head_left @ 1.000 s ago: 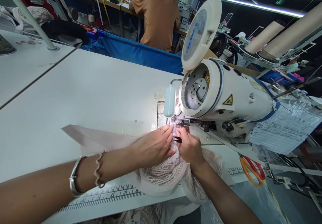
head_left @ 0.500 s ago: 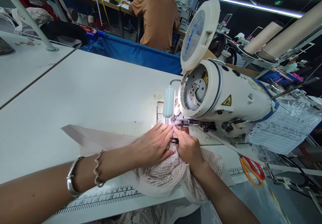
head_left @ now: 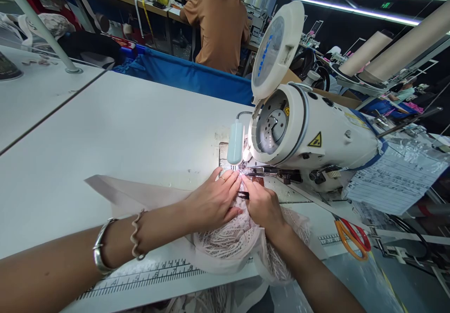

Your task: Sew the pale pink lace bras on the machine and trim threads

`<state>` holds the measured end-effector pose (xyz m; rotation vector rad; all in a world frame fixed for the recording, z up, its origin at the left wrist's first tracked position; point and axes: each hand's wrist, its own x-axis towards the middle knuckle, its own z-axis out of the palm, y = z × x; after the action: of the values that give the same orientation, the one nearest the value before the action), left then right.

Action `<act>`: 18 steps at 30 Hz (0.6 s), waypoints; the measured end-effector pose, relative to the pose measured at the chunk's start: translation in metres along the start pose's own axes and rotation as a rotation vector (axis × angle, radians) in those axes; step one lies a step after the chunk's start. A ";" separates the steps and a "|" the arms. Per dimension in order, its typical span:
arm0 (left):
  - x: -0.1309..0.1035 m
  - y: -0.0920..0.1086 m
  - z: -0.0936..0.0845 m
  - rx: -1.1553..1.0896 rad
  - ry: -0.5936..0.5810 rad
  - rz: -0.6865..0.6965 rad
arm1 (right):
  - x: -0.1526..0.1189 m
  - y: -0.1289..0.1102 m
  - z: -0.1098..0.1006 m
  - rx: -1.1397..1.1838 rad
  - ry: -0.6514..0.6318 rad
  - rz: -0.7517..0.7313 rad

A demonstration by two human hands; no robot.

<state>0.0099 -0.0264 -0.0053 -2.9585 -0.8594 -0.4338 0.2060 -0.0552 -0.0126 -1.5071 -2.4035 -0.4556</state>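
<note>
Pale pink lace fabric (head_left: pixel 225 245) lies bunched at the front of the sewing machine (head_left: pixel 316 130), with a smooth pale panel (head_left: pixel 137 193) spreading left from it. My left hand (head_left: pixel 214 198) rests flat on the fabric, fingers stretched toward the lit needle area. Close beside it, my right hand (head_left: pixel 263 203) is closed, pinching the lace near the presser foot. A small black tool (head_left: pixel 243 195) pokes out by the right fingers; its kind and whether it is gripped are hidden. The needle itself is hard to make out behind the fingertips.
A pale green lamp (head_left: pixel 235 143) hangs just left of the needle area. Scissors with orange and red handles (head_left: pixel 351 240) lie at the right. A printed ruler (head_left: pixel 154 275) runs along the table's front edge. Beyond a blue cloth bin (head_left: pixel 186 76) sits a person (head_left: pixel 220 27).
Both hands stay almost in place. The left hand's fingers have bent slightly, its knuckles a little higher. The view has shifted very slightly.
</note>
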 end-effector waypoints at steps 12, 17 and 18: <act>-0.004 0.009 -0.009 0.075 -0.023 0.228 | 0.003 0.004 -0.024 0.258 -0.082 0.205; -0.003 0.001 -0.009 -0.017 -0.028 0.202 | 0.001 0.007 -0.024 0.315 -0.074 0.098; -0.002 -0.003 -0.008 -0.051 -0.002 0.202 | 0.002 0.007 -0.023 0.300 -0.080 0.097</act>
<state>0.0043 -0.0256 0.0021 -3.0509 -0.5497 -0.4491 0.2127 -0.0604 0.0103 -1.5205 -2.3168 -0.0116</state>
